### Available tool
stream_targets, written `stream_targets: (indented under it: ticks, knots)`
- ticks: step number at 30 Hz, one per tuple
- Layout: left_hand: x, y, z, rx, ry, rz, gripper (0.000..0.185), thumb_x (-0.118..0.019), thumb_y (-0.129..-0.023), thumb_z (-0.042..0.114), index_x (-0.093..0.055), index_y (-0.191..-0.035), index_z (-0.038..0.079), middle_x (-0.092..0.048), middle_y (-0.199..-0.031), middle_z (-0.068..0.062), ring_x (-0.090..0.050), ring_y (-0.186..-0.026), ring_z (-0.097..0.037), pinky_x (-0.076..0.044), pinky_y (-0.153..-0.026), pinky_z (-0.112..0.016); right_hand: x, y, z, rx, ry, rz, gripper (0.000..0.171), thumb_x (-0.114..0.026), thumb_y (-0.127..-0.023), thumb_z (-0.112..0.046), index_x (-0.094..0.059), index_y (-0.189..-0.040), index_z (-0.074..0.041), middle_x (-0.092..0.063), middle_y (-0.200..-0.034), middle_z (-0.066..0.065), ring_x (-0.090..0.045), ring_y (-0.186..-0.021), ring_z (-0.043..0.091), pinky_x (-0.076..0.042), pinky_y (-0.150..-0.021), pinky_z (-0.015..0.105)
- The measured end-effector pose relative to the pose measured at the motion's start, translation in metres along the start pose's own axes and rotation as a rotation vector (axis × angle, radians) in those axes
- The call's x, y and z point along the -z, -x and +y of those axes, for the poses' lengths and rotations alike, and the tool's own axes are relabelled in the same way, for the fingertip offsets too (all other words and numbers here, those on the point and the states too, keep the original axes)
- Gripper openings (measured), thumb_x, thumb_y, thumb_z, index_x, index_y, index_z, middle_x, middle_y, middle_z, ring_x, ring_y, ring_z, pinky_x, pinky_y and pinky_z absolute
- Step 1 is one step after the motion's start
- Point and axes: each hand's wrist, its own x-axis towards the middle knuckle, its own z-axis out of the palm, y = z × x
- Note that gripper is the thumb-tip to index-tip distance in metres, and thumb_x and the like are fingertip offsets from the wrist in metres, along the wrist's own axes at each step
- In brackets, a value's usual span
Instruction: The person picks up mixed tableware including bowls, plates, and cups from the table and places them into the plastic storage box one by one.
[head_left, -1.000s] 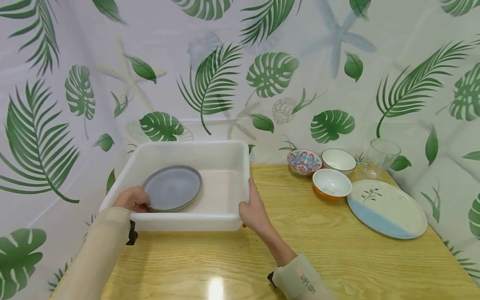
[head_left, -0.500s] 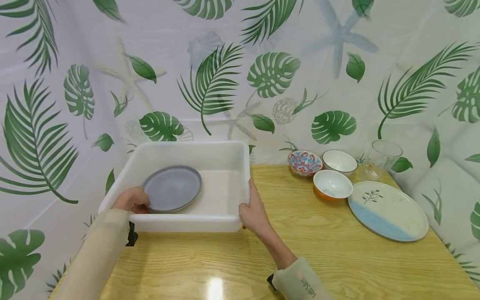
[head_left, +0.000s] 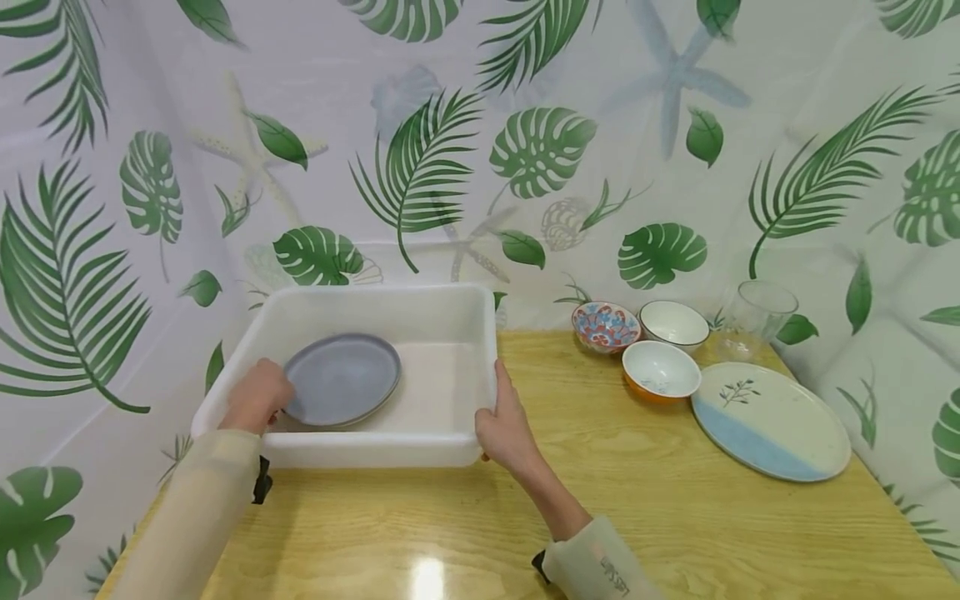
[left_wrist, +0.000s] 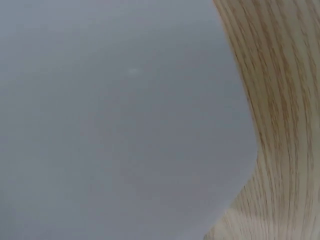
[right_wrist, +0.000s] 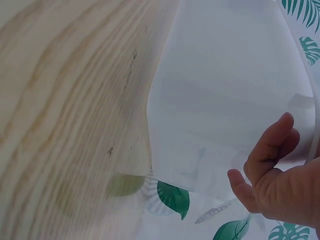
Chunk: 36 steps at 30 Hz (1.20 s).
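A white rectangular plastic basin [head_left: 420, 450] stands on the wooden table. Inside its left part lies a round blue-grey plate [head_left: 345, 379], with a second pale edge showing just under its rim. My left hand [head_left: 258, 393] reaches over the basin's front left corner, knuckles raised, right at the plate's left edge. Its fingertips are hidden below the hand, so I cannot tell if they pinch the plate. My right hand [head_left: 507, 425] grips the basin's right rim near the front corner; in the right wrist view its bent fingers [right_wrist: 272, 145] show against the outer wall.
Right of the basin are a red-and-blue patterned bowl [head_left: 606, 327], a white bowl [head_left: 675, 323], an orange-based bowl [head_left: 662, 371], a clear glass [head_left: 756, 321] and a large cream-and-blue plate [head_left: 780, 417]. Leaf-print sheeting [head_left: 420, 250] closes the back and sides of the table [head_left: 480, 533].
My left hand has risen slightly and shifted a little left at the plate's edge, its knuckles now higher. The right hand, basin and plate stay in place.
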Motion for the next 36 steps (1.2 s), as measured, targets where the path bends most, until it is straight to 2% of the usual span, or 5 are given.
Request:
stream_targets:
  ticks: [3,7,15,30,36]
  knots:
    - [0.000,-0.002,0.000,0.016,-0.069,0.101,0.044,-0.040,-0.096,0.012,-0.033,-0.127,-0.019,-0.060,-0.083,-0.023,-0.064,-0.069,-0.033,-0.051,-0.060,-0.043,-0.001,0.002,0.001,0.001,0.000,-0.004,0.087,-0.039,-0.084,0.002,-0.001,-0.161,-0.014,-0.018,-0.157,0.024,-0.047,-0.118,0.046,-0.046,-0.041,0.030]
    - [0.003,-0.004,0.001,0.018,-0.082,0.195,0.042,-0.038,-0.098,0.014,-0.035,-0.125,-0.017,-0.058,-0.100,-0.034,-0.061,-0.094,-0.050,-0.049,-0.076,-0.059,0.000,0.002,-0.001,-0.003,0.012,-0.002,0.086,-0.039,-0.084,0.001,-0.002,-0.161,-0.013,-0.019,-0.157,0.024,-0.048,-0.117,0.045,-0.047,-0.042,0.031]
    - [0.004,-0.001,0.003,-0.015,0.009,0.307,0.041,-0.028,-0.097,0.018,-0.041,-0.123,-0.010,-0.056,-0.110,-0.039,-0.057,-0.100,-0.056,-0.047,-0.078,-0.061,0.002,0.003,0.000,-0.015,0.021,-0.003,0.085,-0.038,-0.084,0.000,-0.003,-0.161,-0.013,-0.021,-0.156,0.025,-0.050,-0.114,0.046,-0.046,-0.041,0.030]
    - [0.006,0.002,0.011,-0.092,0.229,0.524,0.035,-0.034,-0.098,0.020,-0.050,-0.124,0.004,-0.063,-0.100,-0.026,-0.060,-0.086,-0.044,-0.045,-0.070,-0.053,0.007,0.000,0.001,-0.033,-0.046,-0.014,0.080,-0.048,-0.092,-0.009,-0.008,-0.161,-0.018,-0.035,-0.149,0.026,-0.059,-0.099,0.043,-0.049,-0.042,0.035]
    - [0.010,0.008,0.018,-0.144,0.351,0.561,0.037,-0.035,-0.097,0.021,-0.051,-0.127,0.007,-0.064,-0.090,-0.016,-0.059,-0.075,-0.034,-0.041,-0.064,-0.042,0.011,-0.001,0.003,-0.032,-0.063,-0.040,0.073,-0.050,-0.099,-0.017,-0.012,-0.161,-0.019,-0.042,-0.143,0.028,-0.060,-0.070,0.026,-0.048,-0.042,0.029]
